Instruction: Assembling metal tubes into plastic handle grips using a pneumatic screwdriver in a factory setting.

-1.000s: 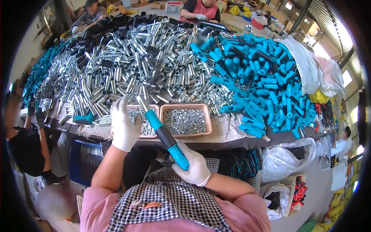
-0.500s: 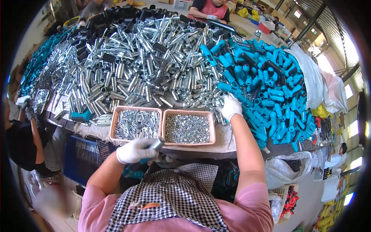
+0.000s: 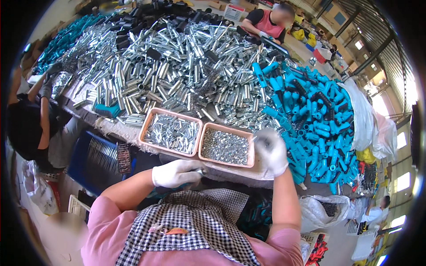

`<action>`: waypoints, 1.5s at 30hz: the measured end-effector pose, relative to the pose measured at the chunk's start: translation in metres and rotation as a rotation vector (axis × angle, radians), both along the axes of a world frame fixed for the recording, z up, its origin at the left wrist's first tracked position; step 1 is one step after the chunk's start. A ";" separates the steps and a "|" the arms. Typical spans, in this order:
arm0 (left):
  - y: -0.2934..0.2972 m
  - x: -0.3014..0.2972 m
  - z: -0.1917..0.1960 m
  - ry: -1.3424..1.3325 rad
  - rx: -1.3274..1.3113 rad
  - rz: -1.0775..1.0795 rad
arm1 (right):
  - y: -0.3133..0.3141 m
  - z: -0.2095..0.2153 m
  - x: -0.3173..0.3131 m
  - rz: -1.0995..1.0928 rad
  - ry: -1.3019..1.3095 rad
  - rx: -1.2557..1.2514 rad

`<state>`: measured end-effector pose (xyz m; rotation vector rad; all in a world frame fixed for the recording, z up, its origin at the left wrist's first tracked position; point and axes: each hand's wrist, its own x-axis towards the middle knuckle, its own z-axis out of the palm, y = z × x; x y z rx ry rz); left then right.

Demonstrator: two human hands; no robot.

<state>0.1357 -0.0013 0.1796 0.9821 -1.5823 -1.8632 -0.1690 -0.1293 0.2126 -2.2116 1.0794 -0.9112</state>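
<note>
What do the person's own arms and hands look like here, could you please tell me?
The left hand and right hand wear white, close-fitting gloves that reach the wrists. The forearms are bare between these and the short pink fabric sleeves.

No readable text, labels, numbers or signs.

Right hand [image 3: 271, 153] off heap [image 3: 242, 99], beside right tray [image 3: 224, 162]
</note>
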 end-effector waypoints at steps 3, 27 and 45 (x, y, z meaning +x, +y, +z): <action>0.002 -0.015 -0.014 -0.074 -0.357 -0.071 | 0.070 0.017 0.044 0.497 0.037 -0.032; 0.037 -0.044 -0.025 -0.269 -0.492 -0.004 | 0.113 0.012 0.042 0.458 0.489 0.043; 0.037 -0.041 -0.042 -0.197 -0.473 0.009 | 0.121 0.014 0.038 0.293 0.423 0.085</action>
